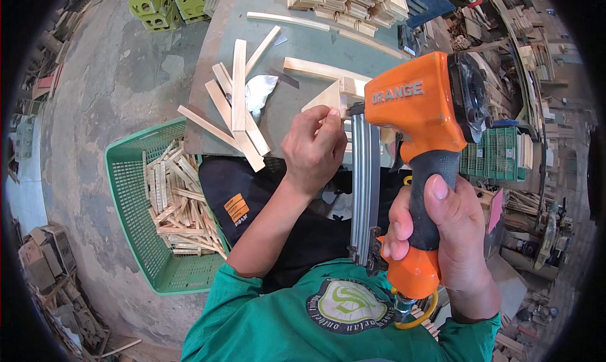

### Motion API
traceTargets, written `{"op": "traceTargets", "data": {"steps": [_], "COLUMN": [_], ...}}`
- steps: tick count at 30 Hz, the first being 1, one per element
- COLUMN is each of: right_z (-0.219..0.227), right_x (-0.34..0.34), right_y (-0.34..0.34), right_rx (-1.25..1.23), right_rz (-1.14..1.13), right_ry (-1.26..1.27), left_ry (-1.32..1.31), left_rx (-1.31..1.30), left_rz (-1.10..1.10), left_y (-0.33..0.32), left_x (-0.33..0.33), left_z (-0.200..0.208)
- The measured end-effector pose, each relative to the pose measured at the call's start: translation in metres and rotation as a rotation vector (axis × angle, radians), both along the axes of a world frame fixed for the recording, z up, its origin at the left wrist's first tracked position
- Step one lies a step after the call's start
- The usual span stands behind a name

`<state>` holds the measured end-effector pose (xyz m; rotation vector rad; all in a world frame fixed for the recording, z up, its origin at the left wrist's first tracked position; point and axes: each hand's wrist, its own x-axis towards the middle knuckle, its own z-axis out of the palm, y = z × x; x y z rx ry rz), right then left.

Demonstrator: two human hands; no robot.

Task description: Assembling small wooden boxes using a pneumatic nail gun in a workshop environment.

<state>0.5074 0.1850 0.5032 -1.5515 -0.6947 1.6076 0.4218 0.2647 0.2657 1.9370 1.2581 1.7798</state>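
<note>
My right hand (459, 235) is wrapped round the black grip of an orange pneumatic nail gun (407, 115), held upright with its long metal magazine pointing down toward me. The gun's nose is close to the wood by my left fingertips; whether it touches, I cannot tell. Thumb and fingers of my left hand (310, 148) pinch the near end of a light wooden piece with a slanted edge (324, 96) at the table's near side. A wooden strip (309, 67) lies just beyond it. The gun hides part of the wood behind it.
Several loose wooden strips (238, 87) and a crumpled silvery scrap (259, 91) lie on the table (211, 65). Stacked wood pieces (347, 0) stand at its far end. A green basket (136, 235) of strips sits left of my lap. A yellow air hose (430, 310) hangs below the gun.
</note>
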Motion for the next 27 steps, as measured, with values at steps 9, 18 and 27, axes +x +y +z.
{"op": "traceTargets", "data": {"steps": [9, 18, 27], "right_z": [0.005, 0.014, 0.03], "right_x": [-0.01, 0.006, 0.132], "right_y": [0.003, -0.015, 0.005], "right_rx": [-0.022, 0.134, 0.337], "right_rz": [-0.005, -0.033, -0.011], "right_ry": [-0.06, -0.154, -0.964], "left_ry": [-0.006, 0.014, 0.015], "left_rx": [0.012, 0.031, -0.023], "left_rz": [-0.004, 0.002, -0.04], "left_y": [0.002, -0.001, -0.007], "left_x": [0.0, 0.0, -0.008], "left_z": [0.0, 0.002, -0.006]}}
